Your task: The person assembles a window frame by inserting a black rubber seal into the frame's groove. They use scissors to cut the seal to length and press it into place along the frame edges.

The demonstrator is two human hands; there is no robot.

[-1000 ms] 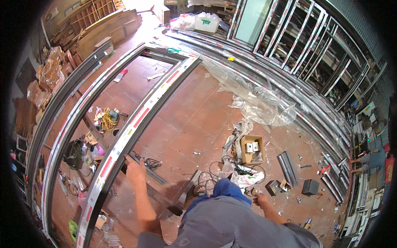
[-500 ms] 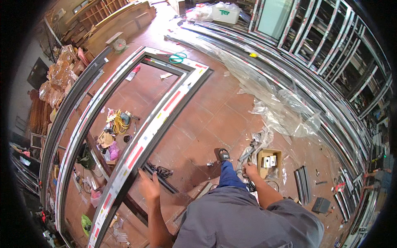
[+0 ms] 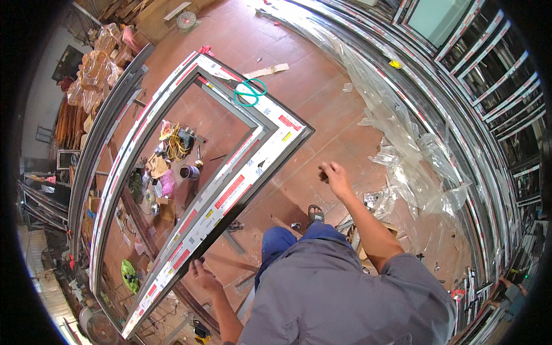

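A large metal door frame (image 3: 241, 178) wrapped in white tape with red labels lies slanted across the red tile floor. My left hand (image 3: 200, 271) grips the frame's dark outer edge low in the picture. My right hand (image 3: 335, 175) hangs in the air to the right of the frame's near corner, fingers loosely apart and holding nothing. Green-handled scissors (image 3: 250, 92) rest on the far end of the frame.
Clear plastic sheeting (image 3: 414, 161) lies crumpled on the right beside stacked metal frames (image 3: 489, 75). Small tools, a cup and a yellow cord (image 3: 175, 155) sit on the floor inside the frame. Long profiles (image 3: 109, 126) and wrapped bundles (image 3: 98, 63) lie on the left.
I have risen from a crouch to standing. My right hand left the floor clutter and swung up beside the frame's corner. My left hand stays on the frame's edge.
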